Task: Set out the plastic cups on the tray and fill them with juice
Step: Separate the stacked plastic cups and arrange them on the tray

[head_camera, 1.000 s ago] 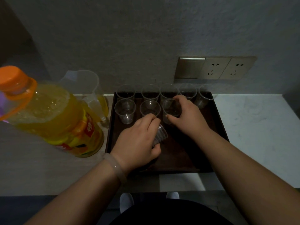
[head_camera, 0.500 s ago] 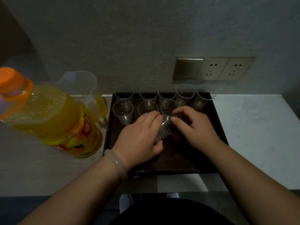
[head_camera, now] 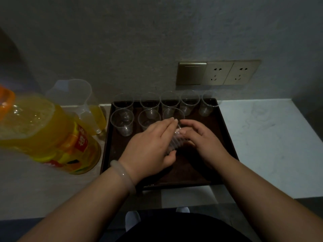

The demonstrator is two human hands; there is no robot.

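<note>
Centre frame, above the tray (head_camera: 220,135), fingers (head_camera: 166,125) of the left hand (head_camera: 148,145) wrap the stacked cups (head_camera: 175,143); the right hand (head_camera: 202,137) pinches their top. Cups sticking together could jerk free, toppling the standing cups (head_camera: 122,122).

eight clear, empty cups (head_camera: 122,123) stand upright on the dark tray (head_camera: 218,123).

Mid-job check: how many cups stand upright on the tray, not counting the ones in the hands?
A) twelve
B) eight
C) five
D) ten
B: five cups stand in the back row and three in the nearer row of the tray, while the left hand and right hand hold the stack of cups.
</note>
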